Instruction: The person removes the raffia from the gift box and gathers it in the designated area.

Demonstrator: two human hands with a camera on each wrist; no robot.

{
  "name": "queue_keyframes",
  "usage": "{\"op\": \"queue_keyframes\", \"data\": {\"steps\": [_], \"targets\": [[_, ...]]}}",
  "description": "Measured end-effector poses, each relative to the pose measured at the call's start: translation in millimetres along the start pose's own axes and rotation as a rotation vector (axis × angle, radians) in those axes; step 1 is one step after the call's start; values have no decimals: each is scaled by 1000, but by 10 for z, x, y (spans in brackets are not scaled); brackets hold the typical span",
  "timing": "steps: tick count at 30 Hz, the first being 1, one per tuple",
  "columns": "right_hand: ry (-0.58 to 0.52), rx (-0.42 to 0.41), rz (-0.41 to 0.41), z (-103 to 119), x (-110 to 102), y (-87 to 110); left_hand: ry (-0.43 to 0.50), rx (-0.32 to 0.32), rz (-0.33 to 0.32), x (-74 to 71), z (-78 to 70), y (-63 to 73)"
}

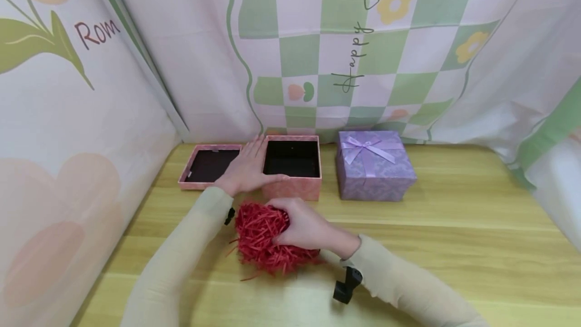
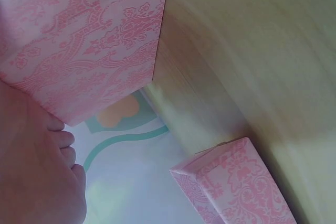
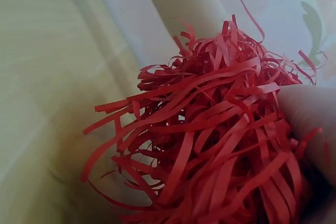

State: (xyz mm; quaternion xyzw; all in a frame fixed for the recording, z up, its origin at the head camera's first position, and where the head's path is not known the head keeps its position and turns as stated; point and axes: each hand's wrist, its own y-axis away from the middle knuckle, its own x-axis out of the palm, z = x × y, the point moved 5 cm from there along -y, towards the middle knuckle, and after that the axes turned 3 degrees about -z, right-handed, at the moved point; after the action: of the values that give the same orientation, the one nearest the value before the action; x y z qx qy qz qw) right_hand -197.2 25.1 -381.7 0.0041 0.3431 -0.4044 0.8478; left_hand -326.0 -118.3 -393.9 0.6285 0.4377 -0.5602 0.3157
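Observation:
A pink patterned box (image 1: 290, 189) with a black inside stands uncovered at the back of the table. My left hand (image 1: 245, 168) rests against its left side, fingers straight, thumb lying along the front rim. In the left wrist view that hand (image 2: 39, 166) lies beside the pink wall. Nearer the front, my right hand (image 1: 301, 223) grips a bundle of red shredded paper (image 1: 258, 236), thumb and fingers curled into it. Loose red strips (image 3: 210, 129) fill most of the right wrist view and hide part of the hand.
Left of the box lies its pink lid (image 1: 188, 185), dark inside up. A purple gift box (image 1: 374, 185) with a ribbon bow stands to the right. Patterned cloth (image 1: 299, 54) hangs behind and along the left side of the wooden table (image 1: 454, 216).

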Motion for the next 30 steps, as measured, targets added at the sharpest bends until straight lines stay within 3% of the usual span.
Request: {"op": "queue_keyframes", "data": {"steps": [11, 18, 30], "targets": [[1, -4, 48, -127, 259, 3, -3, -1, 9, -19, -10, 14], [22, 50, 70, -199, 390, 6, -11, 2, 1, -37, -25, 25], [124, 93, 91, -260, 524, -64, -5, 2, 2, -9, -8, 4]]}}
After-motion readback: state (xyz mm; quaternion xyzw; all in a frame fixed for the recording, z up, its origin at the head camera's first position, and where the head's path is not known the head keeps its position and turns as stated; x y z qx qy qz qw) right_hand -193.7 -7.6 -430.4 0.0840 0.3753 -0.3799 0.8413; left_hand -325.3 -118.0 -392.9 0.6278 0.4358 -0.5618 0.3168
